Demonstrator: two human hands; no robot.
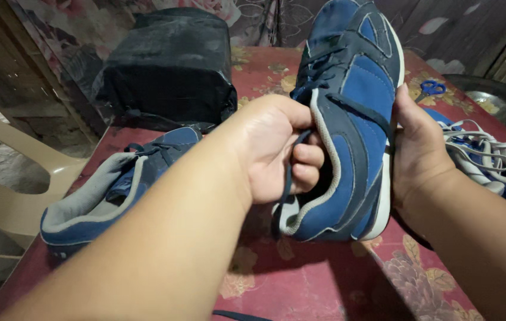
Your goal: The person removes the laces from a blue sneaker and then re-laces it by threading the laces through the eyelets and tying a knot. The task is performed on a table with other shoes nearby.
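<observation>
Count: three blue shoes, one pair of scissors, one black bag. Held shoe (pixel 354 125) was upright above the red floral table (pixel 300 279), toe pointing away. Left hand (pixel 276 151) was curled shut at the shoe's collar, fingers pinching a dark lace (pixel 288 178). Right hand (pixel 416 151) was spread flat against the sole side, bracing it. Second shoe (pixel 110 184) lay on the table at left; third shoe (pixel 491 163), white-laced, at right. Farther off: blue-handled scissors (pixel 430 89), black bag (pixel 169 65).
</observation>
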